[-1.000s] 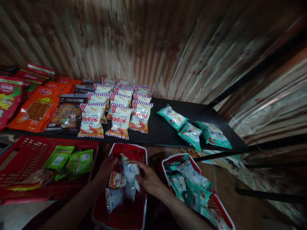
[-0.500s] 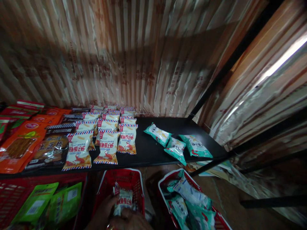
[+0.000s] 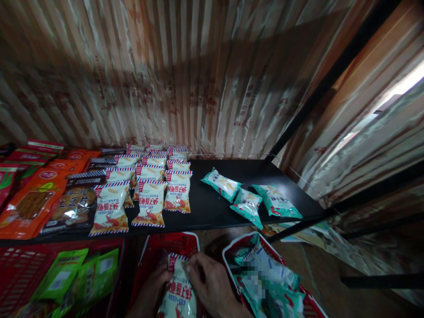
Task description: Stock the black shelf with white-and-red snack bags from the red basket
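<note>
A white snack bag [image 3: 179,289] with red lettering and a striped top edge is upright between my hands, over the middle red basket [image 3: 189,238]. My right hand [image 3: 212,282] pinches its upper right edge, fingers bent. On the bag's left side, my left hand [image 3: 153,285] has its fingers closed against the edge, partly in shadow. The lower end of the bag runs out of view. On the black shelf [image 3: 202,216] just beyond stand rows of matching white snack bags [image 3: 149,203].
Teal snack bags [image 3: 249,205] lie loosely on the shelf's right part. More teal bags fill the right basket [image 3: 311,304]. Green packets [image 3: 96,276] sit in the left basket [image 3: 20,265]. Orange packets [image 3: 36,198] and dark packets [image 3: 77,201] stand at left. A black metal post [image 3: 304,106] slants up at right.
The white snack bag has come up from inside the middle basket, nearer to me. My right hand has risen to the bag's upper right edge. The view has shifted slightly.
</note>
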Motion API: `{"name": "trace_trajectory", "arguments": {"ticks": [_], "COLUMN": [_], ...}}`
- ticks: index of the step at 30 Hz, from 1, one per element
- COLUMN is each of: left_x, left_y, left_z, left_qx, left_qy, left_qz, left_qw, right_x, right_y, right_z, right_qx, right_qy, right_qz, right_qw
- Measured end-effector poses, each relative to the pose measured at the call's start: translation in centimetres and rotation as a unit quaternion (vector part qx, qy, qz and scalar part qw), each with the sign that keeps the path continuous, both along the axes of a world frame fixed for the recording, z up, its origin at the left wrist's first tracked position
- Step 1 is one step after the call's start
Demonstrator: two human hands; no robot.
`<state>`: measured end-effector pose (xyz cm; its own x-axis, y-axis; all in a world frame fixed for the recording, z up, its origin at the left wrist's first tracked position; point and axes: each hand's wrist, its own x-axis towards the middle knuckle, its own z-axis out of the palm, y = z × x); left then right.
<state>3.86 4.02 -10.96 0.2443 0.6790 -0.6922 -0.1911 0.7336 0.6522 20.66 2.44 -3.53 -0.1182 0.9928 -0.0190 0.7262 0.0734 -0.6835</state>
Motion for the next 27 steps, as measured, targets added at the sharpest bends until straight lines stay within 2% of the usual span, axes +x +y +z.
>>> {"name": "trace_trajectory", "arguments": {"ticks": [5, 11, 14, 17, 19, 22, 24, 27], "left_x": [0.7, 1.6, 1.9, 2.2, 2.6, 3.0, 3.2, 3.3], "left_y": [0.5, 0.8, 1.2, 2.3, 3.3, 4.6, 5.1, 5.2], "left_z": [2.9, 6.3, 7.8, 9.5, 10.5, 11.2, 11.0, 9.6], "left_qx": [0.079, 0.163, 0.241, 0.346, 0.409, 0.480, 0.528, 0.616], "left_qy": [-0.022, 0.025, 0.081, 0.092, 0.104, 0.208, 0.282, 0.374], "left_qz": [0.042, 0.133, 0.148, 0.147, 0.136, 0.154, 0.168, 0.161], "left_qw": [0.996, 0.977, 0.956, 0.922, 0.896, 0.838, 0.783, 0.674], "right_x": [0.9, 1.2, 0.7, 0.3, 0.1, 0.0, -0.2, -0.4], "right_y": [0.2, -0.7, -0.5, 0.9, 2.5, 5.0, 6.4, 7.8], "right_z": [0.4, 1.3, 1.8, 2.4, 2.9, 3.5, 3.5, 2.7], "right_qx": [0.028, -0.046, -0.011, 0.036, 0.076, 0.144, 0.177, 0.208], "right_qy": [0.019, 0.161, 0.221, 0.239, 0.239, 0.239, 0.228, 0.204], "right_qz": [-0.064, -0.017, -0.021, -0.068, -0.108, -0.140, -0.148, -0.183], "right_qw": [0.997, 0.986, 0.975, 0.968, 0.962, 0.950, 0.946, 0.939]}}
